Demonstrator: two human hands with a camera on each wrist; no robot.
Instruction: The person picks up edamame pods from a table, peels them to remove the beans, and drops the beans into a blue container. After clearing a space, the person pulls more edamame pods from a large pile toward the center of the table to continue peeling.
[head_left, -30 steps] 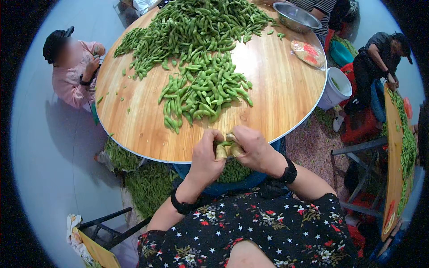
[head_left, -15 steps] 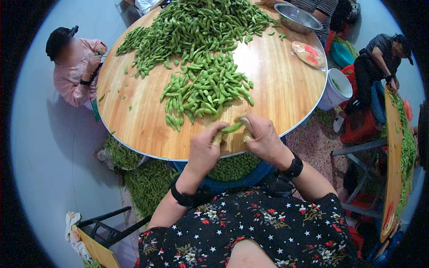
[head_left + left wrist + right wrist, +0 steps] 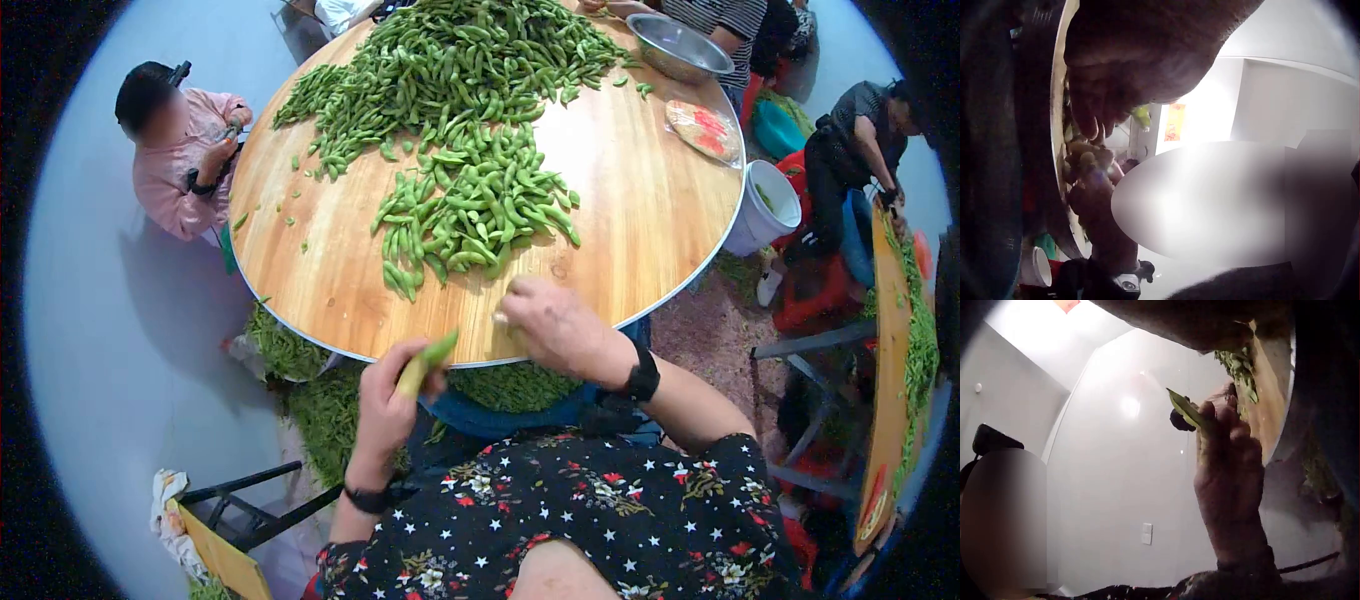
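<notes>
At the table's near edge, the left hand [image 3: 388, 404] holds a green pod [image 3: 441, 348] between thumb and fingers, its tip pointing up and away. In the right wrist view the same pod [image 3: 1183, 407] sticks out past the left hand's [image 3: 1230, 469] curled fingers. The right hand [image 3: 560, 328] is over the table edge to the right, apart from the left, with its fingers bent; whether anything is between its fingertips cannot be made out. A small group of green pods [image 3: 480, 205] lies on the round wooden table [image 3: 640, 240] beyond both hands.
A large pod pile [image 3: 450, 65] covers the table's far part. A metal bowl [image 3: 680, 48] and a plastic-wrapped packet [image 3: 704, 131] stand at the right rim, a white bucket [image 3: 765, 212] beside it. A blue basin [image 3: 480, 420] sits below the near edge. Other people sit around.
The hands have separated: the left has drawn back and left toward the body with the pod, while the right has moved slightly left and its fingers have left the pod.
</notes>
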